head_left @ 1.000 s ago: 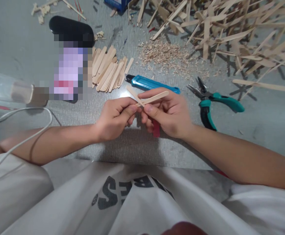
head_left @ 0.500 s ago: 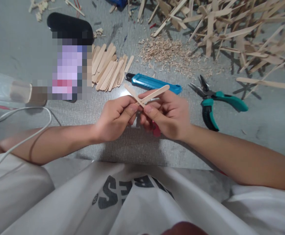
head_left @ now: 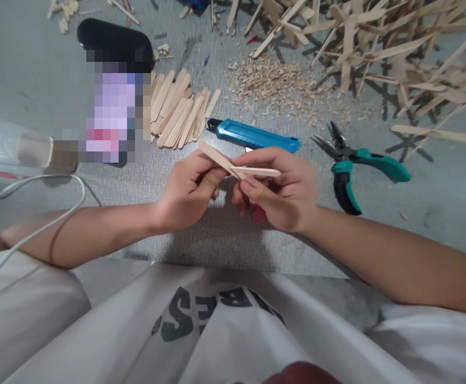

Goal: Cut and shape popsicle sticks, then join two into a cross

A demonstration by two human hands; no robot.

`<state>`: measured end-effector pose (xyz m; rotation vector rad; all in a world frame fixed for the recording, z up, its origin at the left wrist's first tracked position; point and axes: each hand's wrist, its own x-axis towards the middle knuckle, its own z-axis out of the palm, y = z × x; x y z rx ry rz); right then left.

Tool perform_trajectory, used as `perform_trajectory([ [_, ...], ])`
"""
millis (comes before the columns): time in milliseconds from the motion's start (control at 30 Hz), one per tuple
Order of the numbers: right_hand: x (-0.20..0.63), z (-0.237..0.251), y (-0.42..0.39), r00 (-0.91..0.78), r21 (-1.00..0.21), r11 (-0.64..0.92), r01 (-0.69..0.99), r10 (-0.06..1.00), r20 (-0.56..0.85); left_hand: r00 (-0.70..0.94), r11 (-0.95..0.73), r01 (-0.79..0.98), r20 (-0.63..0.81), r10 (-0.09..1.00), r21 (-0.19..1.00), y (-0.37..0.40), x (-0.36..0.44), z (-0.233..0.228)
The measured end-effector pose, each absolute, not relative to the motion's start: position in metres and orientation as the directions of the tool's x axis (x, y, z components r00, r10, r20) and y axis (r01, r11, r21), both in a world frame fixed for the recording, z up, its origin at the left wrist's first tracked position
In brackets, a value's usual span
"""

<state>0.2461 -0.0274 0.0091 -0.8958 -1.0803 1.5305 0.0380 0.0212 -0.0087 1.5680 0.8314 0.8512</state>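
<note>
Hands above a table (head_left: 137, 184), seen from overhead. The left hand (head_left: 187, 189) pinches between thumb and bent forefinger; the right hand (head_left: 283, 186) meets it, thumb and fingers closed from the other side. Between them, held clear of the surface, we find two crossed sticks (head_left: 214, 153), one slanting up to the left, the other reaching over the right fingers. Gripping close to the crossing, we judge, steadies it while leaving the longer ends free. A red handle (head_left: 258, 214) shows below the right fingers, presumably tucked there to spare thumb and forefinger; we cannot tell its tool.

From the left we note a white cable (head_left: 81, 194) crossing the left forearm, then a black case (head_left: 115, 40). The loose sticks (head_left: 181, 120) lie roughly parallel near the left hand, likely for easy picking. The blue knife (head_left: 257, 136) rests just beyond the hands, perhaps for reach, with shavings (head_left: 281, 82) heaped behind it. The pliers (head_left: 361, 157) lie open, one handle toward the right forearm. The tangled pile (head_left: 396, 58) sits farther off, well apart from the loose sticks, which we suppose prevents mixing.
</note>
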Motion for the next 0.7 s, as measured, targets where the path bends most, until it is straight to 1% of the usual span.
perform_trajectory([
  [133,0.249,0.005,-0.026,-0.217,-0.942,-0.068,-0.328,0.976,0.005,0.474,-0.202,0.130,0.119,0.872,0.971,0.023,0.038,-0.004],
  [233,0.250,0.002,-0.025,-0.202,-0.961,-0.014,-0.275,0.978,0.043,0.497,-0.217,0.168,0.107,0.861,0.962,0.024,0.040,0.005],
  [300,0.250,0.000,-0.026,-0.158,-0.982,0.032,-0.184,0.986,0.061,0.504,-0.208,0.174,0.094,0.859,0.962,0.023,0.040,0.008],
  [367,0.249,-0.004,-0.027,-0.065,-0.996,0.076,-0.054,0.995,0.080,0.485,-0.197,0.179,0.087,0.870,0.964,0.022,0.041,0.009],
  [433,0.248,-0.010,-0.028,0.033,-0.990,0.123,0.070,0.992,0.125,0.459,-0.184,0.195,0.077,0.885,0.963,0.021,0.042,0.007],
  [500,0.248,-0.015,-0.029,0.087,-0.974,0.159,0.163,0.981,0.175,0.440,-0.179,0.206,0.072,0.895,0.962,0.020,0.042,0.006],
  [600,0.249,-0.019,-0.028,0.107,-0.946,0.193,0.259,0.968,0.227,0.426,-0.177,0.213,0.071,0.902,0.961,0.021,0.042,0.007],
  [700,0.249,-0.018,-0.027,0.120,-0.929,0.226,0.293,0.955,0.270,0.427,-0.159,0.221,0.052,0.903,0.962,0.021,0.044,0.010],
])
